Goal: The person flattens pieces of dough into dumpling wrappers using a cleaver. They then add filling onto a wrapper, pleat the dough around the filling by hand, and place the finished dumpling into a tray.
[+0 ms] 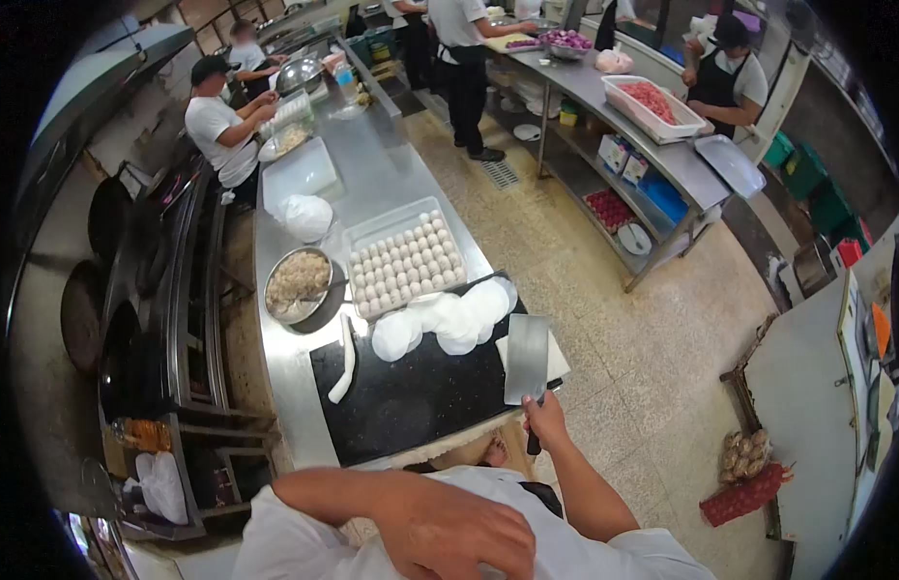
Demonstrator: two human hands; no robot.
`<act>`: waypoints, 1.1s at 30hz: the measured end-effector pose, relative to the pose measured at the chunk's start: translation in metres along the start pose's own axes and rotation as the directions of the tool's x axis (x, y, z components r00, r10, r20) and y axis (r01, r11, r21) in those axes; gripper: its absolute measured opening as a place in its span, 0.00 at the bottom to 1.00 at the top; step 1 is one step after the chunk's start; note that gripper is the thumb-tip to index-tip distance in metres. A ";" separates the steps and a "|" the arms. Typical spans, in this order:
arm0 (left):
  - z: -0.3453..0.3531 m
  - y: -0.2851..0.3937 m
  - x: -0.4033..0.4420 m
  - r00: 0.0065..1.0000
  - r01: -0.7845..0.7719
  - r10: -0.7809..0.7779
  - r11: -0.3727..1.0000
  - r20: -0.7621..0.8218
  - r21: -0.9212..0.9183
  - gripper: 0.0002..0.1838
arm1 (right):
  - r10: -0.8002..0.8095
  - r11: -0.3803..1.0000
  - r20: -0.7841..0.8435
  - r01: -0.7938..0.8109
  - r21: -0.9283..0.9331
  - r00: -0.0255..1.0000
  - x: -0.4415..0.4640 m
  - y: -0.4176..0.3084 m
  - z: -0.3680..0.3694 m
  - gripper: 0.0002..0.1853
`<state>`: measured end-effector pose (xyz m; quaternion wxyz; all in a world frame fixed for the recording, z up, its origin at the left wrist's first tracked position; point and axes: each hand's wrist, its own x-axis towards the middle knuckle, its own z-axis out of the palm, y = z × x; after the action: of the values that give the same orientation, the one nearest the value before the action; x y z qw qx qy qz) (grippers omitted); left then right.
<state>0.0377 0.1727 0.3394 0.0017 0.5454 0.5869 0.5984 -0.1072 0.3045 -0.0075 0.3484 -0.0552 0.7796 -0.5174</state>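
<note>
My right hand (543,418) is closed around the dark handle of a cleaver (527,358), its broad blade raised over the right edge of a black board (411,401). Against my white shirt, my left hand (459,527) lies open, back up, nothing visible in it; its fingertips are hidden. Thin round white dough sheets (445,319) overlap along the board's far edge. A dough roll (344,362) lies at its left. Behind the sheets, a clear tray (380,233) holds rows of round white dumplings. Left of it, a metal bowl (316,319) contains pale filling and a utensil.
A white cloth (563,356) lies under the blade. A plastic bag (304,217) sits farther up the metal counter (372,159). One co-worker (217,126) stands at its left side. Others work at the right table (590,92), near a meat tub (683,130).
</note>
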 end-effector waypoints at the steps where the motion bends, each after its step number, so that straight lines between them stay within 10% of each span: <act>1: -0.003 -0.001 0.003 0.999 -0.018 0.018 1.000 0.029 0.024 0.14 | 0.020 0.999 0.012 -0.020 0.026 1.000 -0.007 -0.003 -0.001 0.11; 4: 0.011 -0.013 0.000 0.934 0.089 -0.005 0.972 -0.356 0.218 0.15 | -0.088 0.993 -0.013 0.087 -0.076 0.996 0.008 0.024 0.001 0.11; 6: 0.031 -0.024 0.008 0.690 0.111 -0.089 0.994 -0.719 -0.017 0.15 | -0.110 0.932 0.011 0.107 -0.345 0.994 0.003 0.004 -0.010 0.25; 9: 0.065 -0.045 0.037 0.385 0.049 0.091 0.992 -0.919 0.119 0.17 | 0.016 0.976 0.079 0.001 -0.217 0.997 0.000 -0.008 -0.015 0.20; 10: 0.058 -0.050 0.032 0.573 -0.048 0.078 0.997 -0.816 0.061 0.21 | -0.044 0.971 0.061 0.057 -0.233 0.997 0.008 0.006 -0.015 0.17; 12: 0.070 -0.055 0.053 0.375 0.066 0.144 0.981 -0.916 0.181 0.17 | 0.068 0.997 0.097 -0.072 0.032 0.993 -0.005 -0.012 -0.015 0.14; 24: 0.031 -0.042 0.024 0.508 0.143 -0.124 0.988 -0.853 -0.058 0.14 | 0.056 0.993 -0.020 -0.058 -0.099 0.998 0.020 -0.016 -0.047 0.16; 28: 0.032 -0.050 0.020 0.570 0.129 -0.122 0.990 -0.812 -0.058 0.13 | 0.042 0.993 0.250 -0.069 0.101 0.967 0.013 -0.062 0.038 0.13; 33: 0.009 -0.054 -0.002 0.528 0.123 -0.144 0.988 -0.837 -0.093 0.13 | 0.031 0.999 0.081 -0.032 0.013 0.996 0.051 -0.028 -0.004 0.16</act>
<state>0.0102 0.1944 0.2974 -0.2282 0.1448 0.5490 0.7910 -0.1559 0.2723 -0.0075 0.3880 -0.0615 0.7621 -0.5147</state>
